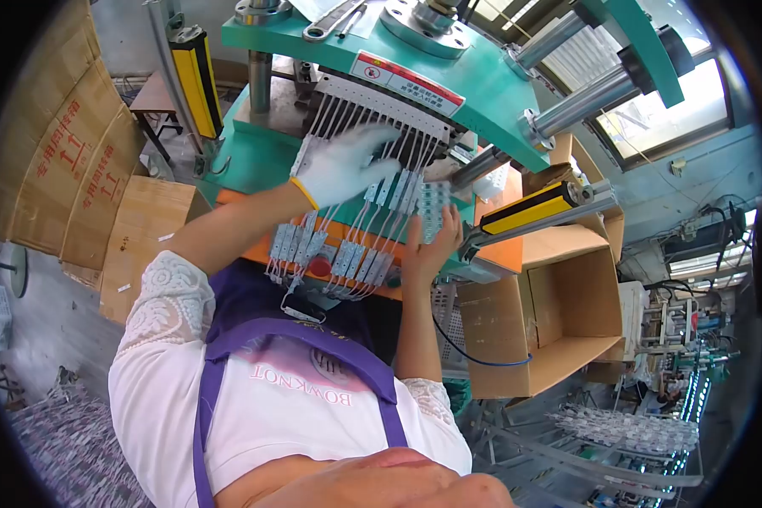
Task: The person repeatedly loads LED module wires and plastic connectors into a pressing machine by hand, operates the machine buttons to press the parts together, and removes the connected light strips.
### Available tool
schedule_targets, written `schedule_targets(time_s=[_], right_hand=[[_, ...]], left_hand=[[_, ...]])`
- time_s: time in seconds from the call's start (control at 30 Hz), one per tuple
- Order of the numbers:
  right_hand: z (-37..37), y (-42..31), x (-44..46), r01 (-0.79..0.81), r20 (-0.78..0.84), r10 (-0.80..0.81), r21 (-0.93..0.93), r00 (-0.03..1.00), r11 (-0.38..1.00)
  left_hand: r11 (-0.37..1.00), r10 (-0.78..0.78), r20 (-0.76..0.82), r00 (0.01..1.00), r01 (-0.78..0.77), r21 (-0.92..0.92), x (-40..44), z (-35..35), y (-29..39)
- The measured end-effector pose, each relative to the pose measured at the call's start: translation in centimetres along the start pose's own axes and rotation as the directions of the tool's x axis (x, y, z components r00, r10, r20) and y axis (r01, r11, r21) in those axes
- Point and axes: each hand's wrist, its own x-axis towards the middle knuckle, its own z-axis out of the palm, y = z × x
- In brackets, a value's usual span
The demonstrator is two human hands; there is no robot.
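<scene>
My left hand (347,165), in a white glove with a yellow cuff, is over the rows of white wires (339,114) in the press. Its fingers are apart and slightly blurred, and I see nothing between them. My bare right hand (434,245) grips a clear plastic sheet with rows of small bumps (434,207), at the right side of the wires. Small white modules (347,258) strung on the wires hang over the orange front edge towards me. More modules (389,190) lie between my two hands.
A teal press plate (491,110) with a warning label (406,82) stands above the work, on metal posts. Yellow-and-black bars (196,80) flank it. An open cardboard box (542,313) stands right; more cardboard (68,161) is left. A wrench (330,21) lies on top.
</scene>
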Motion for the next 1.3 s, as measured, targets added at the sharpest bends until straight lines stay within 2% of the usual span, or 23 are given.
schedule_targets(time_s=[0.03,0.07,0.1,0.13,0.17,0.2,0.23,0.27,0.3,0.33,0.37,0.43,0.5,0.53,0.63,0.7,0.73,0.83,0.9,1.0,1.07,1.23,1.3], right_hand=[[0.0,-1.8,0.2,0.087,0.035,-0.090,0.082,0.995,0.993],[0.6,-2.9,0.5,0.156,0.130,-0.169,0.105,0.977,0.982],[1.0,-3.8,0.6,0.141,0.129,-0.167,0.184,0.977,0.973],[1.2,-3.5,0.8,0.021,0.085,-0.044,0.258,0.995,0.966],[1.3,-2.7,0.9,-0.096,0.053,0.083,0.333,0.995,0.938],[0.8,-1.1,1.3,-0.108,0.021,0.106,0.223,0.994,0.969],[0.5,0.9,1.0,-0.102,0.022,0.100,0.228,0.995,0.968],[0.4,3.2,0.3,-0.091,0.129,0.101,-0.084,0.986,0.992],[0.4,4.7,-0.2,-0.037,0.228,0.134,-0.386,0.964,0.922],[0.4,5.5,-0.6,-0.033,0.231,0.124,-0.364,0.965,0.931],[0.3,5.4,-0.6,-0.030,0.233,0.116,-0.343,0.966,0.939],[0.4,5.3,0.0,-0.015,0.234,0.092,-0.312,0.968,0.950],[0.3,4.9,0.6,-0.073,0.250,0.145,-0.276,0.957,0.958],[0.2,4.9,0.8,-0.047,0.241,0.134,-0.337,0.961,0.940],[0.0,6.0,0.5,-0.085,0.217,0.138,-0.234,0.966,0.968],[-0.2,5.2,0.7,-0.121,0.131,0.128,-0.058,0.983,0.991],[0.2,4.8,1.0,-0.056,0.050,0.057,-0.025,0.997,0.998],[1.6,1.4,4.7,0.168,0.045,-0.170,0.051,0.984,0.985],[3.5,-0.4,8.9,0.392,0.105,-0.398,0.071,0.911,0.917],[7.0,-0.6,13.5,0.517,0.134,-0.518,0.043,0.845,0.855],[8.2,0.3,15.3,0.640,0.202,-0.615,-0.093,0.762,0.763],[8.9,0.6,15.8,0.601,0.228,-0.566,-0.130,0.792,0.789],[9.6,0.2,15.3,0.528,0.209,-0.502,-0.092,0.839,0.844]], left_hand=[[0.921,-0.205,0.272,0.940,0.280,-0.273,-0.4,-0.4,2.4],[0.924,-0.244,0.302,0.922,0.315,-0.216,-0.5,0.5,2.3],[0.926,-0.278,0.323,0.905,0.341,-0.159,-0.4,1.2,1.8],[0.859,-0.351,0.281,0.893,0.427,-0.283,0.0,1.0,0.7],[0.664,-0.502,0.241,0.831,0.548,-0.508,0.7,-0.2,-0.2],[0.728,-0.507,0.116,0.854,0.497,-0.472,1.6,-0.9,-3.9],[0.786,-0.499,-0.009,0.867,0.448,-0.427,2.0,-1.3,-7.1],[0.925,-0.380,-0.116,0.918,0.381,-0.012,2.3,-2.9,-6.4],[0.869,-0.227,-0.159,0.961,0.274,0.412,2.6,-4.4,-5.5],[0.751,-0.121,-0.121,0.985,0.171,0.638,2.5,-4.7,-5.8],[0.708,-0.036,-0.063,0.997,0.070,0.703,2.8,-5.1,-6.2],[0.687,-0.014,-0.022,1.000,0.026,0.726,4.2,-5.1,-6.8],[0.668,-0.011,-0.123,0.992,0.099,0.738,5.4,-4.4,-7.0],[0.658,-0.175,-0.095,0.980,0.188,0.729,6.0,-4.1,-7.0],[0.746,-0.320,-0.223,0.921,0.390,0.539,5.8,-3.4,-7.7],[0.868,-0.377,-0.187,0.907,0.416,0.271,5.3,-4.2,-8.9],[0.849,-0.409,-0.208,0.888,0.454,0.270,5.1,-4.0,-9.3],[0.817,-0.411,-0.196,0.890,0.455,0.355,5.8,-4.3,-8.8],[0.804,-0.402,-0.205,0.892,0.452,0.386,6.1,-4.4,-8.4],[0.782,-0.362,-0.217,0.906,0.422,0.458,6.3,-4.4,-8.4],[0.783,-0.347,-0.208,0.914,0.405,0.472,6.2,-4.6,-8.4],[0.839,-0.262,-0.221,0.940,0.335,0.430,6.2,-4.4,-9.2],[0.829,-0.198,-0.180,0.963,0.263,0.494,6.0,-4.6,-8.8]])
